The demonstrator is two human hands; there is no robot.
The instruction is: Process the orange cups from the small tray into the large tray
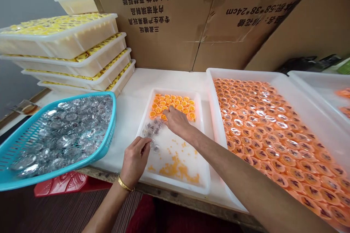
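A shallow white tray (205, 182) lies in front of me. Rows of small orange cups (172, 102) with yellow-orange filling stand along its far end. My right hand (177, 121) is over the near row of these cups, fingers closed in a pinch; whatever is between the fingertips is hidden. To its left is a small heap of clear plastic domes (153, 128). My left hand (136, 158), with a gold bracelet at the wrist, is at the tray's left side beside a few loose domes. Its thumb and fingers are pinched together, their contents too small to make out. Loose orange bits (177, 169) lie on the tray's near half.
At left, a blue basket (113, 123) is full of clear domes. Behind it rise stacked white trays (82, 67) with yellow-wrapped pieces. A large white tray (218, 116) of orange cups stands at right. Cardboard boxes (169, 47) form the back. A red plastic stool (61, 184) is below the table edge.
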